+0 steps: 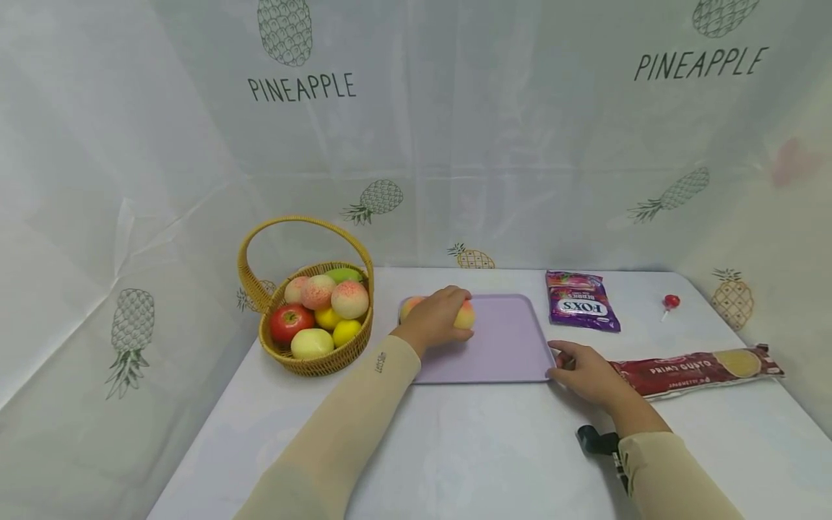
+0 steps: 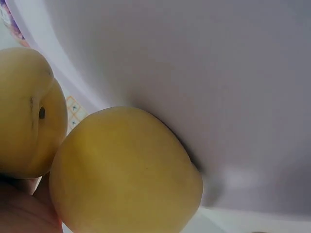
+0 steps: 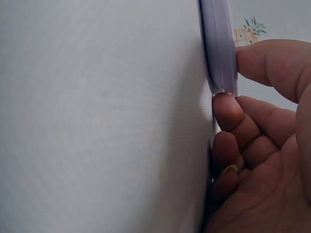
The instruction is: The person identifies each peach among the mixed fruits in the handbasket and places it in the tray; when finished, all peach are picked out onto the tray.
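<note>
Peach [image 1: 408,307] lies on tray [image 1: 503,336]; fruit [image 1: 328,318] fills basket [image 1: 317,367].

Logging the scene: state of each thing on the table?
Basket: upright, filled with fruit
Tray: face up, edge pinched by right fingers
Peach: gripped by left fingers
Other peach: at tray's left end
Candy bag: flat, print inverted
Red packet: lying, print inverted
Lollipop: lying down

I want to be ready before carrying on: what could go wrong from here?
The peach in the left hand could knock the second peach close beside it, perhaps rolling that one toward the low rim. The right hand pinches the tray by its edge; a tug or lift there might tilt it and set the fruit rolling.
</note>
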### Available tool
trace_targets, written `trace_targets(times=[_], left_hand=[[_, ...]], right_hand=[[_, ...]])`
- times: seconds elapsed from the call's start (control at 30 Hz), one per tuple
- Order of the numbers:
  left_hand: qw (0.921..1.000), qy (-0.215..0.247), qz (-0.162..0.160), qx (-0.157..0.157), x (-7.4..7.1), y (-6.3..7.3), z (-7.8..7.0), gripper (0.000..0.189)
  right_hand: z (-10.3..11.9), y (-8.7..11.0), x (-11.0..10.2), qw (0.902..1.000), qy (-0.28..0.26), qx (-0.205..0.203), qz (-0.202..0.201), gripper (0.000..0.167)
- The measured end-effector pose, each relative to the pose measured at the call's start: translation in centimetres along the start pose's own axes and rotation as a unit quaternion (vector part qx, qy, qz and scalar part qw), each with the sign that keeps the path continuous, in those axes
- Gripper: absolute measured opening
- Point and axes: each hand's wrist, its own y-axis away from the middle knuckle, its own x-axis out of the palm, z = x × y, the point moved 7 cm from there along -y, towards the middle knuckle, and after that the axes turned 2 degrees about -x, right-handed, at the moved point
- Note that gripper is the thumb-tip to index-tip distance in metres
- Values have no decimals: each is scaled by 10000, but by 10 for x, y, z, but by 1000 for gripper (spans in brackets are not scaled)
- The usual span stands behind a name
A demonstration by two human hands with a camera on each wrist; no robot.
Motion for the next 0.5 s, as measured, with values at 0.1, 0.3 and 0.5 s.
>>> trace_targets(times=[0.1, 0.3, 0.5], left_hand=[[10000, -40, 9, -4, 1, -2, 1, 73], [9999, -128, 48, -8, 3, -6, 1, 73], [9998, -173, 49, -13, 3, -8, 2, 73]], right_hand=[[1, 0, 0, 10000, -16, -13, -1, 67], [-1, -1, -1, 10000, -18, -8, -3, 68], [-2, -2, 2, 9999, -88, 35, 46, 67]])
